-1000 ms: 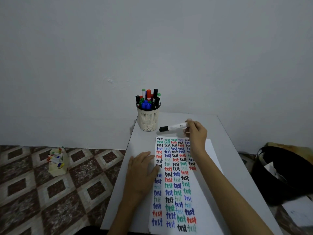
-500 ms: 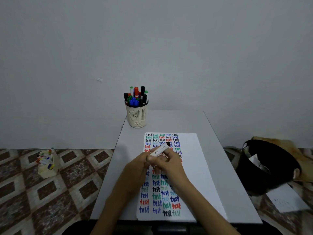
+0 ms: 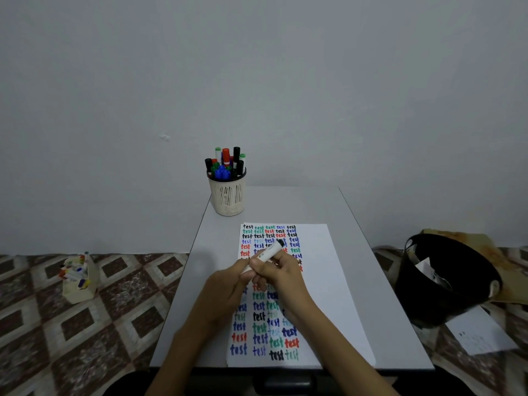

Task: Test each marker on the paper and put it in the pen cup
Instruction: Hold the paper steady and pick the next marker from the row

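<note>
Head view: the table (image 3: 314,207) has bare surface left of the paper (image 3: 323,275) and behind it, up to the cup (image 3: 227,200), which stands full at the far left corner, close to the edge. The paper's right strip is blank; its near edge lies just short of the table's. Both hands meet above the paper's middle. The right hand (image 3: 281,274) curls round the marker (image 3: 270,252), black end tilted up and away; the left hand (image 3: 225,290) pinches its near end
</note>
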A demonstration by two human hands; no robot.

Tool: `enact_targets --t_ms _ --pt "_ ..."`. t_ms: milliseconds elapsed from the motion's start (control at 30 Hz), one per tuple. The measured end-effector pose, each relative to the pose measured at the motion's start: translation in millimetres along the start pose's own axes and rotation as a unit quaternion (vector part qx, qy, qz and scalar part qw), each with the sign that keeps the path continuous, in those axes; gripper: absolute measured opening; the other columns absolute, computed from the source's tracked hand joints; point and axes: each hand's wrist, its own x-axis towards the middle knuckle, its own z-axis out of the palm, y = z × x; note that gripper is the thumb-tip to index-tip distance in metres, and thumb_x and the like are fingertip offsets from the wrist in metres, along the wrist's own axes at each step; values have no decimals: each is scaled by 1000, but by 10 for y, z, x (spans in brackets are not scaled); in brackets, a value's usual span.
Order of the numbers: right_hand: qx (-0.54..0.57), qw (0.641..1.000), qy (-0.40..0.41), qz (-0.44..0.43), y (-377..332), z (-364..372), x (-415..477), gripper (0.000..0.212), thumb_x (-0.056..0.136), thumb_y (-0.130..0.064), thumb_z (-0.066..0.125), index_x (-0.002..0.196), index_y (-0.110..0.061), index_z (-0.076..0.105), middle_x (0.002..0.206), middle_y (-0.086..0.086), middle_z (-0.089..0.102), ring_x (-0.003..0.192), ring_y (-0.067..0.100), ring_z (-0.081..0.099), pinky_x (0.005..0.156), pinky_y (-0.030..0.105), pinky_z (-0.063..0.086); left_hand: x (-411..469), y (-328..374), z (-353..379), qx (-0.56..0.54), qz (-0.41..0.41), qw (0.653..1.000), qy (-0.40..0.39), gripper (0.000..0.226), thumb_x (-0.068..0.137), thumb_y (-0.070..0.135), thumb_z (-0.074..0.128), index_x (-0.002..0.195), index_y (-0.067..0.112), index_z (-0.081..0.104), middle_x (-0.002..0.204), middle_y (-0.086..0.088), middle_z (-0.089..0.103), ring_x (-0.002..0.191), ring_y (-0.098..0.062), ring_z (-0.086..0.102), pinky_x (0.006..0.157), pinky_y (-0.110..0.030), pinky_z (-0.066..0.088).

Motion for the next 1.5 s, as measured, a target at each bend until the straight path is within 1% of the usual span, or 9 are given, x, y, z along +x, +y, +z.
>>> enact_targets --t_ms 100,267,367,467,600,833,1100,1333,1500 --pt "-9 999 -19 -30 -42 -32 7 7 82 0 69 86 -6 69 67 16 63 58 29 52 51 27 45 -3 20 -26 -45 -9 999 7 33 94 46 36 115 29 53 77 7 70 66 -3 67 56 -27 54" --pt "-41 997 -38 -45 -228 -114 19 12 80 2 71 89 5 63 69 15 65 54 24 55 45 23 47 -24 80 -34 -25 2 1000 0 33 93 50 34 120 35 47 78 10 67 69 -4 66 58 -23 54" --pt "41 996 37 -71 -375 -322 129 10 84 5 64 87 1 55 78 17 66 61 25 63 51 26 53 -13 74 -10 -48 -12 999 -17 27 97 31 36 124 31 42 92 8 62 79 -6 67 61 -24 56" --pt "103 985 112 -76 -452 -614 255 13 84 8 61 84 -4 54 88 23 64 73 30 68 57 29 57 14 10 30 -16 -7 1000 -3 33 97 9 38 126 25 41 111 6 54 93 -3 60 71 -11 49" --pt "41 992 113 -38 -382 -784 278 12 82 6 65 93 3 61 94 23 69 86 33 68 64 33 60 18 -56 35 -15 -18 1000 7 32 94 16 51 123 26 43 112 12 56 101 -2 57 82 -14 48" --pt "-20 995 94 -1 -170 -737 252 37 77 12 70 62 -9 44 45 8 46 35 17 41 40 23 37 15 -128 28 6 0 1000 -13 17 86 31 57 102 34 51 95 16 64 85 5 61 70 -10 48" --pt "-157 981 107 -29 -47 -740 287 35 71 19 61 60 -9 42 54 7 43 55 22 46 55 32 47 21 -187 33 36 13 999 -26 36 86 39 55 116 18 61 106 12 62 94 -3 60 80 -9 45" --pt "-11 998 62 -10 -111 -780 260 28 81 9 68 67 -6 48 53 14 55 39 22 52 45 29 44 28 -178 28 25 -1 999 -24 32 85 36 57 111 18 63 104 11 63 94 -3 60 81 -13 46" --pt "-85 990 108 -30 -47 -774 292 38 77 17 60 60 -10 39 50 7 41 40 17 39 45 24 36 23 -173 26 10 -10 1000 -19 27 84 33 59 106 18 65 101 9 65 92 -4 61 80 -20 51"
